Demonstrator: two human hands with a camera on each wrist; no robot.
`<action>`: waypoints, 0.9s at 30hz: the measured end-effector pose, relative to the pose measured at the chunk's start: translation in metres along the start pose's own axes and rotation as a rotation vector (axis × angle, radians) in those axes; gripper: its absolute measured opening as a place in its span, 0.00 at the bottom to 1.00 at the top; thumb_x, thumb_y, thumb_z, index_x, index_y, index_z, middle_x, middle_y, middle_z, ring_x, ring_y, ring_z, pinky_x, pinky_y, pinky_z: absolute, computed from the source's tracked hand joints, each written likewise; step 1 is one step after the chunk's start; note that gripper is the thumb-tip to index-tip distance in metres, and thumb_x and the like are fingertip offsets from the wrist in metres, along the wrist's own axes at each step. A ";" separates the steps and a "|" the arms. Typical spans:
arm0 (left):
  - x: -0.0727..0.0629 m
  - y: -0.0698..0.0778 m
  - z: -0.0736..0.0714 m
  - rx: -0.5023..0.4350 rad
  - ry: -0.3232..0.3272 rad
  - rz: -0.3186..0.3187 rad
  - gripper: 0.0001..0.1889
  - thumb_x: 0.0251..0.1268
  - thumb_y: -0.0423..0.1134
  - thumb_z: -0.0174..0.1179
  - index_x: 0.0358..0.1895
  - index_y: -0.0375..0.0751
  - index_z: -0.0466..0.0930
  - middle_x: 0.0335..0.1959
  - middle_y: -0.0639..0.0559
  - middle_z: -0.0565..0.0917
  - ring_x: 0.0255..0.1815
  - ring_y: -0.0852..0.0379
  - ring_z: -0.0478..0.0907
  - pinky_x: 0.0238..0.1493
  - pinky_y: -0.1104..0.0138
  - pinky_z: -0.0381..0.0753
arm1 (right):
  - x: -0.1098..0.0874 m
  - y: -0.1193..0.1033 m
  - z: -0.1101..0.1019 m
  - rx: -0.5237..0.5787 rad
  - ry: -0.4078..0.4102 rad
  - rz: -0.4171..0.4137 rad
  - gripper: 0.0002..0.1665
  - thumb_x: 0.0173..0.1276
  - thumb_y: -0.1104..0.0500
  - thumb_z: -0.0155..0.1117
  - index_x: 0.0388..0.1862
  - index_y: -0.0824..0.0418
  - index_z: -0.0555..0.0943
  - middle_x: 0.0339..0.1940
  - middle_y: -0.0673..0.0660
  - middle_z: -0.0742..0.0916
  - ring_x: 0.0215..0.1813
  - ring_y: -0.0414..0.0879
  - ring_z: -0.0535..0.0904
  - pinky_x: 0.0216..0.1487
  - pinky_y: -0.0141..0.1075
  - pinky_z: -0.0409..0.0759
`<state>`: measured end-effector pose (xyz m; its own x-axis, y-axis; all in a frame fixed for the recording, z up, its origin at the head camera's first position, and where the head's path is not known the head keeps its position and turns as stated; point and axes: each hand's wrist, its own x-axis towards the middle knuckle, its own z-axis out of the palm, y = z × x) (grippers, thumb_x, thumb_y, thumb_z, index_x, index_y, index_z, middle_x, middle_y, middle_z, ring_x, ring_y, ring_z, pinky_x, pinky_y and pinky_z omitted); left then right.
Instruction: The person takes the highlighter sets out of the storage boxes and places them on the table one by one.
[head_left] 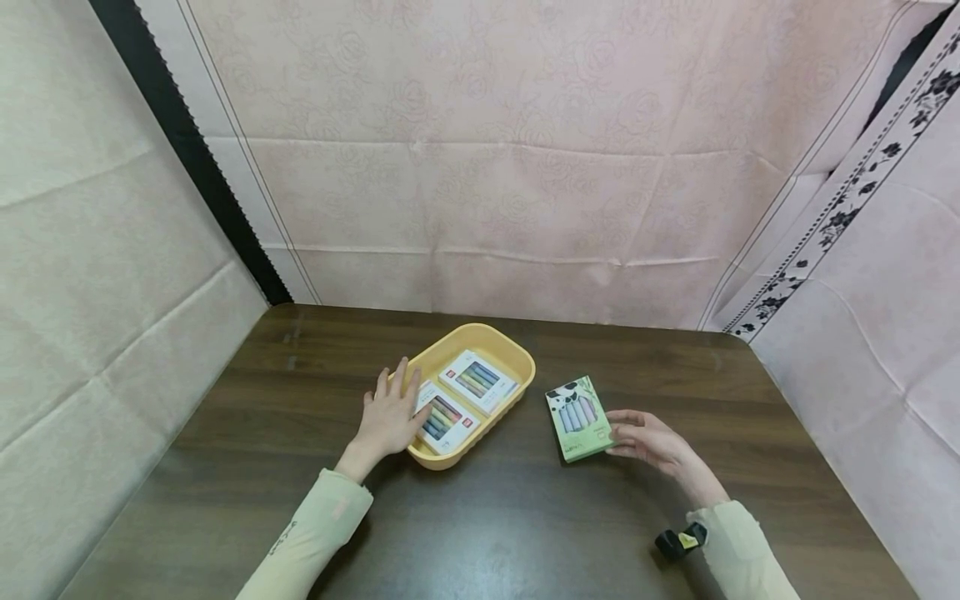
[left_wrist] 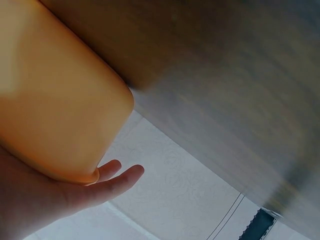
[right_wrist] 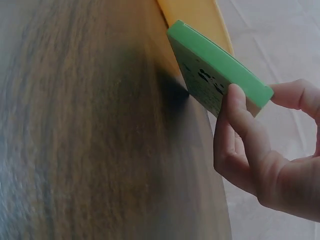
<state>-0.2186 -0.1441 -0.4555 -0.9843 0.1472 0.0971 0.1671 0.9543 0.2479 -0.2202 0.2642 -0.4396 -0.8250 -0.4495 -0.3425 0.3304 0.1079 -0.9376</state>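
A green box (head_left: 577, 417), printed with pale sticks and dark patches, is held at a tilt over the bench (head_left: 480, 533), between the tray and the bench's right edge. The right hand (head_left: 648, 442) pinches it with thumb and fingers on the side facing that edge, near its lower corner; whether any corner of it touches the wood I cannot tell.

Just beside it, towards the bench's left edge, a yellow tray (head_left: 514, 343) sits slantwise, nearer the far edge. One white box (head_left: 478, 379) lies in its part nearer the far edge, another white box (head_left: 448, 421) in the nearer part, both printed with coloured sticks. The left hand (head_left: 390, 421) rests at the tray's left rim, fingers extended and spread.

Pale sleeves cover both arms, and a black device (head_left: 678, 543) sits by the right cuff. Beyond the bench's far edge hangs pinkish cloth (head_left: 495, 208); a black-flowered border (head_left: 836, 212) meets the far right corner, a dark strip (head_left: 195, 158) the far left.
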 end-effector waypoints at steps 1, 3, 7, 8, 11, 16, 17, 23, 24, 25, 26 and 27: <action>0.000 0.000 0.000 0.000 0.002 0.001 0.35 0.64 0.55 0.43 0.70 0.42 0.47 0.72 0.42 0.43 0.69 0.34 0.45 0.56 0.36 0.55 | 0.000 0.000 0.000 -0.014 -0.002 -0.002 0.34 0.64 0.67 0.49 0.62 0.81 0.48 0.38 0.53 0.81 0.40 0.41 0.80 0.46 0.37 0.78; 0.000 0.000 0.000 -0.001 0.003 0.003 0.35 0.64 0.55 0.43 0.70 0.42 0.47 0.72 0.42 0.43 0.69 0.34 0.45 0.56 0.36 0.55 | 0.000 -0.001 0.001 -0.041 -0.006 -0.002 0.35 0.64 0.67 0.49 0.62 0.81 0.47 0.38 0.54 0.80 0.40 0.41 0.80 0.47 0.38 0.78; -0.001 0.001 -0.001 -0.006 -0.002 0.002 0.35 0.64 0.55 0.43 0.70 0.41 0.47 0.72 0.41 0.43 0.69 0.34 0.44 0.56 0.36 0.55 | 0.000 0.000 0.001 -0.104 0.003 -0.002 0.34 0.62 0.68 0.50 0.62 0.80 0.48 0.42 0.57 0.79 0.42 0.42 0.80 0.47 0.39 0.78; -0.001 0.001 -0.001 -0.008 -0.004 0.002 0.35 0.64 0.55 0.43 0.70 0.41 0.47 0.72 0.41 0.43 0.69 0.34 0.44 0.56 0.36 0.55 | 0.000 0.000 0.002 -0.117 0.011 -0.001 0.34 0.62 0.68 0.51 0.62 0.80 0.49 0.43 0.58 0.79 0.42 0.43 0.80 0.47 0.39 0.78; -0.001 0.001 -0.002 -0.009 -0.006 -0.001 0.35 0.64 0.55 0.43 0.70 0.42 0.46 0.72 0.42 0.43 0.69 0.34 0.44 0.56 0.36 0.55 | 0.000 0.000 0.004 -0.165 0.041 0.001 0.34 0.61 0.68 0.53 0.61 0.79 0.51 0.45 0.63 0.78 0.42 0.43 0.80 0.46 0.40 0.79; -0.001 0.001 -0.003 -0.007 0.000 0.002 0.35 0.64 0.55 0.43 0.70 0.42 0.47 0.72 0.42 0.43 0.69 0.34 0.44 0.56 0.36 0.56 | 0.001 0.000 0.007 -0.234 0.065 0.000 0.33 0.61 0.67 0.54 0.60 0.78 0.53 0.47 0.67 0.77 0.41 0.42 0.79 0.45 0.39 0.79; -0.001 0.001 -0.003 -0.006 0.001 0.002 0.35 0.64 0.55 0.43 0.70 0.42 0.47 0.72 0.42 0.43 0.69 0.34 0.44 0.56 0.36 0.56 | 0.001 0.000 0.007 -0.245 0.067 0.002 0.33 0.61 0.67 0.54 0.60 0.78 0.53 0.46 0.67 0.77 0.40 0.42 0.79 0.45 0.39 0.79; -0.001 0.002 -0.004 -0.018 -0.002 0.001 0.35 0.64 0.54 0.44 0.70 0.42 0.47 0.72 0.41 0.43 0.69 0.34 0.43 0.56 0.36 0.55 | 0.000 0.001 0.009 -0.292 0.086 0.018 0.32 0.61 0.66 0.54 0.60 0.79 0.55 0.45 0.66 0.76 0.39 0.42 0.78 0.45 0.41 0.79; -0.001 0.002 -0.004 -0.020 -0.003 0.001 0.35 0.64 0.54 0.44 0.70 0.42 0.47 0.72 0.41 0.43 0.69 0.34 0.43 0.56 0.36 0.55 | 0.000 0.001 0.010 -0.298 0.088 0.019 0.32 0.61 0.66 0.54 0.59 0.79 0.55 0.44 0.67 0.76 0.39 0.42 0.78 0.45 0.41 0.79; -0.001 0.002 -0.004 -0.020 -0.004 0.000 0.35 0.64 0.54 0.44 0.70 0.42 0.47 0.72 0.41 0.43 0.69 0.34 0.43 0.56 0.36 0.55 | 0.000 0.001 0.010 -0.305 0.090 0.020 0.32 0.61 0.66 0.54 0.59 0.79 0.55 0.44 0.67 0.76 0.39 0.42 0.78 0.45 0.41 0.79; -0.001 0.002 -0.004 -0.019 -0.005 -0.001 0.35 0.64 0.54 0.44 0.70 0.42 0.47 0.72 0.42 0.43 0.69 0.34 0.43 0.56 0.36 0.55 | 0.000 0.001 0.010 -0.312 0.090 0.020 0.32 0.61 0.67 0.54 0.59 0.79 0.55 0.44 0.67 0.76 0.39 0.42 0.78 0.45 0.41 0.79; -0.001 0.002 -0.003 -0.017 -0.006 -0.001 0.35 0.64 0.54 0.43 0.70 0.42 0.47 0.72 0.42 0.43 0.69 0.34 0.43 0.56 0.36 0.55 | 0.000 0.001 0.011 -0.317 0.095 0.021 0.32 0.61 0.67 0.54 0.59 0.79 0.55 0.44 0.67 0.76 0.39 0.42 0.78 0.44 0.41 0.79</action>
<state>-0.2167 -0.1436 -0.4518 -0.9848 0.1482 0.0908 0.1673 0.9497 0.2646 -0.2149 0.2547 -0.4395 -0.8635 -0.3610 -0.3523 0.2013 0.3937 -0.8969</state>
